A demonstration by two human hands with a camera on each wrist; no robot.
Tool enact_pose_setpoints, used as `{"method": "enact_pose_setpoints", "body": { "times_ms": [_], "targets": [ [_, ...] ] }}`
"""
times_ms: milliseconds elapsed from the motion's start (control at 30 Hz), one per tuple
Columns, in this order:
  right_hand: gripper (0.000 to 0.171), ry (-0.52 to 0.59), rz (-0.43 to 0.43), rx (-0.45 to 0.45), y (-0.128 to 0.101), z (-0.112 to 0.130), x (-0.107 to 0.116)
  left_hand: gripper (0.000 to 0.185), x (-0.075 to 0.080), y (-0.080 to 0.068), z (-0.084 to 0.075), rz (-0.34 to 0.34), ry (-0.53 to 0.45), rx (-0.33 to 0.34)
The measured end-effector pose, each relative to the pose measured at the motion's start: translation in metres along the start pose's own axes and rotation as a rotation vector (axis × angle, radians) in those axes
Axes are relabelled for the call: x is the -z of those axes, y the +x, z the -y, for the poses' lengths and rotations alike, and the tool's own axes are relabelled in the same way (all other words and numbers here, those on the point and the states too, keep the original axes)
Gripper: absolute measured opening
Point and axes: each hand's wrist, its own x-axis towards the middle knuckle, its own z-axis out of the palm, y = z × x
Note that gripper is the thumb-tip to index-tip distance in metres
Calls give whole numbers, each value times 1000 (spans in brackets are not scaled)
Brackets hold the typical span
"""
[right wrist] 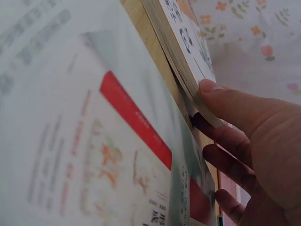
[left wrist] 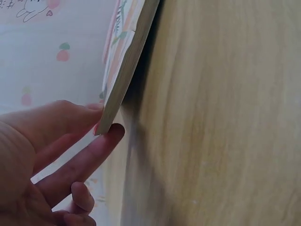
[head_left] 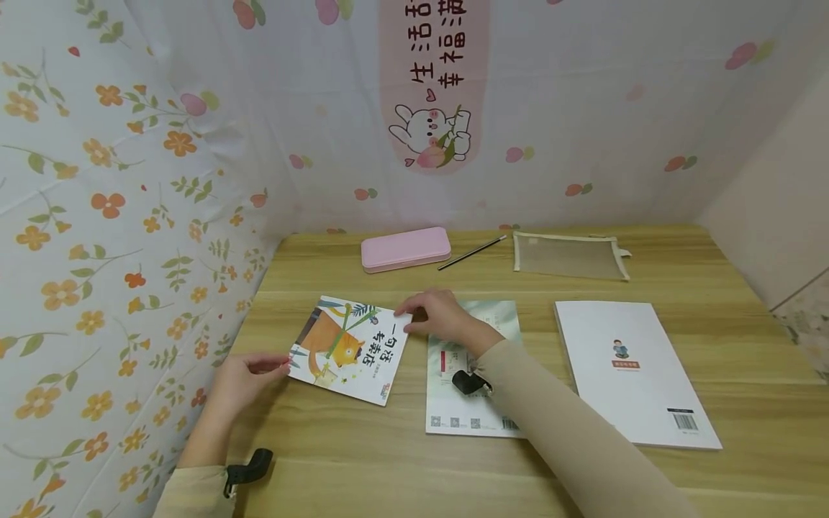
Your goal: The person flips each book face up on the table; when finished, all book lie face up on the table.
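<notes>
Hands first, nearest the viewer. Left hand (head_left: 242,374), on a beige sleeve with a black wrist mount, pinches the near-left corner of a small square picture book with an orange animal and green bamboo on its white cover (head_left: 350,350); the left-wrist view shows thumb above and fingers (left wrist: 101,143) below that corner, which stands clear of the wood. Right hand (head_left: 440,316) reaches across from the right and pinches the opposite far-right corner, thumb on the cover and fingers (right wrist: 225,136) curled beneath the page block.

Picture book: lies turned on the light wooden table (head_left: 648,489), one diagonal running from the left hand to the right hand, so each hand holds one end of it. Both hands are in contact; neither is nearer. Whether the middle of the book rests on the wood cannot be told.

Pale green thin paperback with a red label and codes along its near edge (head_left: 453,403): flat, just right of the picture book, partly under the right forearm.

White large paperback with a small figure and a barcode (head_left: 631,370): flat, further right, apart from the green one.

Far row, left to right: pink rounded oblong pencil case (head_left: 405,249); dark slim pencil (head_left: 471,252), lying aslant; beige mesh zip pouch (head_left: 570,255).

Backdrop: flowered white cloth (head_left: 97,216) on the left and behind.
</notes>
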Motion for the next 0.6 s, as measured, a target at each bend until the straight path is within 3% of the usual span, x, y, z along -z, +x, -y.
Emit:
{"method": "enact_pose_setpoints", "body": {
  "times_ms": [400, 600],
  "targets": [
    [25, -68, 59, -38, -1, 3, -1, 21, -6, 0, -1, -2, 89, -27],
    [25, -68, 51, -38, -1, 3, -2, 13, -8, 1, -4, -58, 157, -116]
  ]
}}
